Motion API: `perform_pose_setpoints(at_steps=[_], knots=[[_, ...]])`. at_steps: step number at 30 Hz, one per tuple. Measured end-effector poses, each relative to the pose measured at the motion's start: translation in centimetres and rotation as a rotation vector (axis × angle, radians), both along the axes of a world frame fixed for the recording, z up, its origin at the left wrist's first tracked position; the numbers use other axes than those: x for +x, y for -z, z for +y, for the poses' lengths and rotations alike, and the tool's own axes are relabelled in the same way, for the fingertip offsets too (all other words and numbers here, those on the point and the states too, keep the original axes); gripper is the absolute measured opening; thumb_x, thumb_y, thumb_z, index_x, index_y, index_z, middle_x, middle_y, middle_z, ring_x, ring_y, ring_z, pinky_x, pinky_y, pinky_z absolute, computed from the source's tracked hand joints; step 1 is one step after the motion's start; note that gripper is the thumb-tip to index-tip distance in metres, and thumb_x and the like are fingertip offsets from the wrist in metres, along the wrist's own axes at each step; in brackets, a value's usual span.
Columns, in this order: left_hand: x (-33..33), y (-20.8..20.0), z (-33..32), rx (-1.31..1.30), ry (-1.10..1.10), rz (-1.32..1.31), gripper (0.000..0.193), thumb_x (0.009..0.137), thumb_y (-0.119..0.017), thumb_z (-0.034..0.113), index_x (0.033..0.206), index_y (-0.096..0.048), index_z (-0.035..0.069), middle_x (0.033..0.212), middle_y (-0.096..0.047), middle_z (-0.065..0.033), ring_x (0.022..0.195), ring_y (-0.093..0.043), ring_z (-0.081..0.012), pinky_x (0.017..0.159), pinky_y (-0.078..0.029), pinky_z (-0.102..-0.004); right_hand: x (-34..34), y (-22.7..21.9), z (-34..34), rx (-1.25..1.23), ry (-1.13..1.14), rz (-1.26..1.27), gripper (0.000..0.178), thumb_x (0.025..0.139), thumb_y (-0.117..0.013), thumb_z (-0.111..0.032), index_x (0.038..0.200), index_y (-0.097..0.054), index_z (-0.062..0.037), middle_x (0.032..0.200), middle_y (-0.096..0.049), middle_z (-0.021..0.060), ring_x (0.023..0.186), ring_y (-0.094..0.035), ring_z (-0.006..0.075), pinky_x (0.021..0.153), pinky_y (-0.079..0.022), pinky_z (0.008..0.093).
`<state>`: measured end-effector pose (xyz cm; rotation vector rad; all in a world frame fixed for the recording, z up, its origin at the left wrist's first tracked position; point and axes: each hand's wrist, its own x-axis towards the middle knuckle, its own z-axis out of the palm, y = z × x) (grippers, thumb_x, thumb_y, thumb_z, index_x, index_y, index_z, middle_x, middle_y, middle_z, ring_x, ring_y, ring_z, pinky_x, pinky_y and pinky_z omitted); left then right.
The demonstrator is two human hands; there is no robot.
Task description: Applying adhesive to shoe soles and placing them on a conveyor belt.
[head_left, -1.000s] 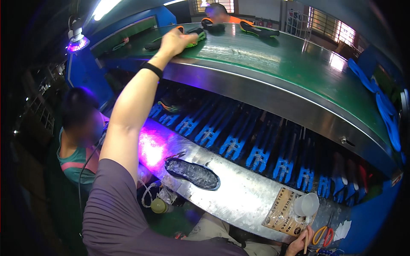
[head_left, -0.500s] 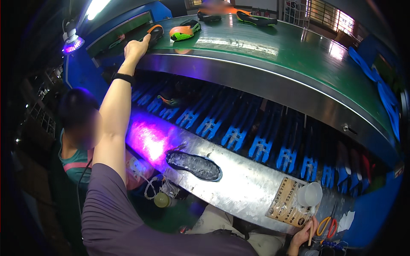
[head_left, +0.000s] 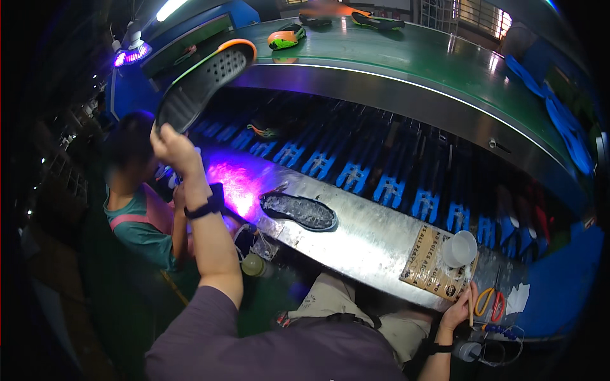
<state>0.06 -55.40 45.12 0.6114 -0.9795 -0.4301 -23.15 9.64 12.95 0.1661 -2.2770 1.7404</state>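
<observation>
My left hand (head_left: 173, 147) is raised and grips the heel end of a black shoe sole with an orange and green rim (head_left: 202, 82), held up in the air, tread side facing me. A second dark sole (head_left: 298, 211) lies flat on the steel work shelf (head_left: 368, 238) under purple light. My right hand (head_left: 460, 308) rests low at the shelf's front edge, holding a thin stick-like brush beside a white cup (head_left: 459, 249) that stands on a piece of cardboard (head_left: 429, 267).
A green conveyor belt (head_left: 413, 63) curves above, carrying more soles (head_left: 286, 36) at its far end. Blue racks (head_left: 356, 171) sit below it. Another person in a green and pink top (head_left: 143, 219) sits at my left. Orange-handled scissors (head_left: 492, 301) lie at right.
My left hand reached to the conveyor's far left end, took hold of a sole there and has drawn it back and down toward me. The right hand has stayed by the cup.
</observation>
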Motion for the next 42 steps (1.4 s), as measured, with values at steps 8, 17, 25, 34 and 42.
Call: perform_pose_setpoints(at_steps=[8,17,25,34,42], knots=[[-0.3,7.0,17.3,0.612,1.270,-0.162,0.030,0.097,-0.055,0.021,0.109,-0.071,-0.002,0.102,-0.075,-0.0131,0.092,-0.071,-0.0226,0.088,-0.056,-0.0345,-1.1,-5.4,-0.6,-0.168,0.019,0.036,0.027,0.106,-0.053,-0.017,0.127,-0.060,-0.0005,0.112,-0.061,0.0041,0.095,-0.056,0.0112,0.085,-0.047,0.0259],[-1.3,18.4,30.3,1.105,2.341,0.095,0.075,0.102,-0.044,0.049,0.152,-0.036,-0.006,0.146,-0.047,-0.0329,0.129,-0.053,-0.0497,0.107,-0.045,-0.0577,-5.4,-12.9,-4.8,0.285,-0.231,0.033,0.018,0.098,-0.062,-0.017,0.100,-0.070,-0.0011,0.081,-0.070,0.0102,0.071,-0.065,0.0178,0.068,-0.050,0.0325],[1.5,18.6,30.5,1.224,2.373,-0.059,0.091,0.085,-0.072,0.012,0.158,-0.020,-0.003,0.151,-0.046,-0.0206,0.139,-0.050,-0.0301,0.116,-0.040,-0.0424,-6.8,-12.8,-5.7,0.323,-0.229,0.034,0.016,0.096,-0.065,-0.016,0.100,-0.072,-0.0020,0.075,-0.068,0.0108,0.067,-0.063,0.0154,0.064,-0.049,0.0314],[-1.4,17.9,31.1,1.174,2.201,-0.142,0.093,0.087,-0.072,0.010,0.160,-0.017,0.001,0.149,-0.047,-0.0172,0.135,-0.053,-0.0264,0.114,-0.042,-0.0409,0.0,-14.9,-6.8,0.098,-0.372,0.031,0.017,0.096,-0.064,-0.011,0.107,-0.070,0.0000,0.100,-0.070,0.0062,0.089,-0.063,0.0137,0.081,-0.050,0.0291],[-2.0,17.0,32.6,1.060,2.130,-0.300,0.092,0.083,-0.073,0.004,0.160,-0.022,0.000,0.150,-0.046,-0.0156,0.136,-0.050,-0.0247,0.114,-0.040,-0.0394,7.8,-14.9,-10.6,-0.185,-0.652,-0.153,0.017,0.093,-0.065,-0.005,0.108,-0.070,0.0007,0.097,-0.070,0.0094,0.084,-0.063,0.0147,0.077,-0.051,0.0286]])
